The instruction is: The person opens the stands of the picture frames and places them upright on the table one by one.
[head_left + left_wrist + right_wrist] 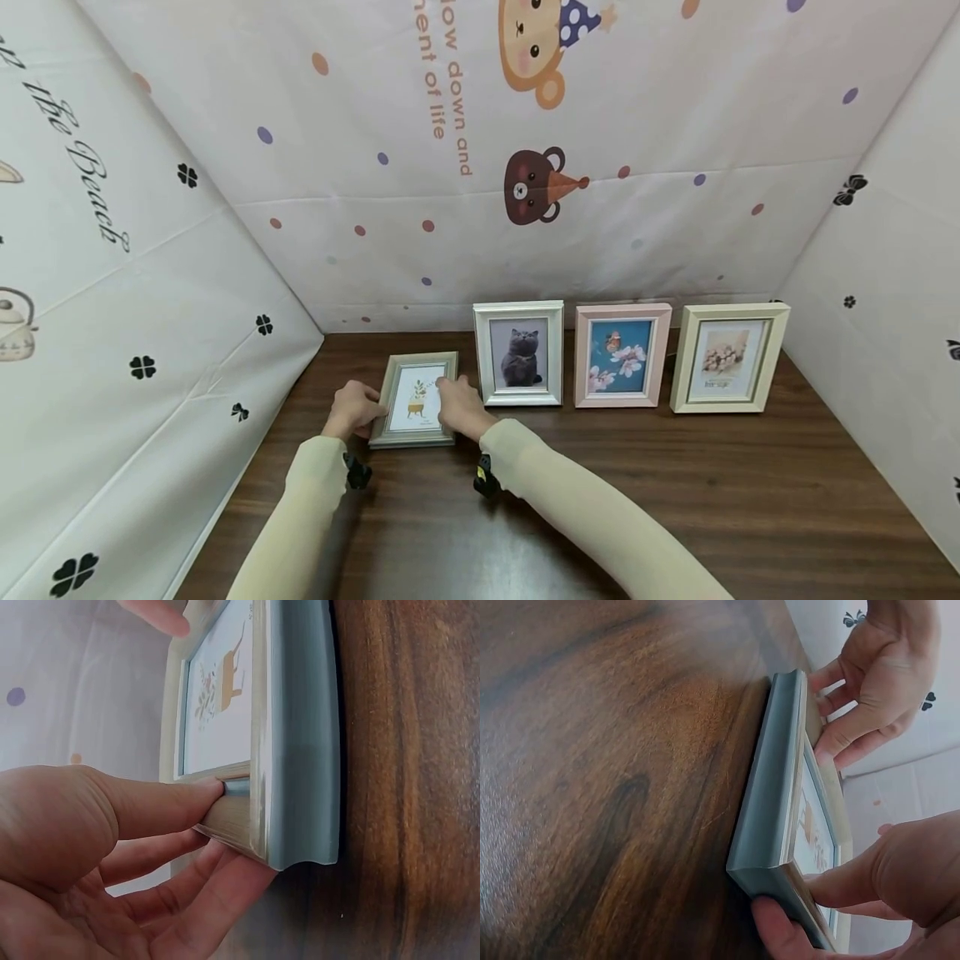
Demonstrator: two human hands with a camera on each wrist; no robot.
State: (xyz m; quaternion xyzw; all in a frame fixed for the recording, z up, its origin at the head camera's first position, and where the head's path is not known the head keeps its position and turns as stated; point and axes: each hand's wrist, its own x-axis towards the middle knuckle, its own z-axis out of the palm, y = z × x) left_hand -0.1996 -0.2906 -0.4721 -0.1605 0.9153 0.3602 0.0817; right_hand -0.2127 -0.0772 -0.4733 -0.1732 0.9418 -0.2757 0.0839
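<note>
A picture frame (414,438) with a plant print stands at the left of the row, both hands on it. My left hand (354,407) holds its left side. In the left wrist view, the thumb of that hand (97,817) lies on the front moulding and its fingers go round the frame's edge (304,735). My right hand (462,408) grips the right side. In the right wrist view, the right hand's (922,877) thumb and fingers pinch the moulding of the frame (769,780). Whether its lower edge touches the table is hard to tell.
To the right, a silver frame with a cat picture (522,358), a pink frame with a bird and blossoms (621,358) and a cream frame (727,360) stand in a row on the brown wooden table (600,500). Printed cloth (420,192) hangs behind.
</note>
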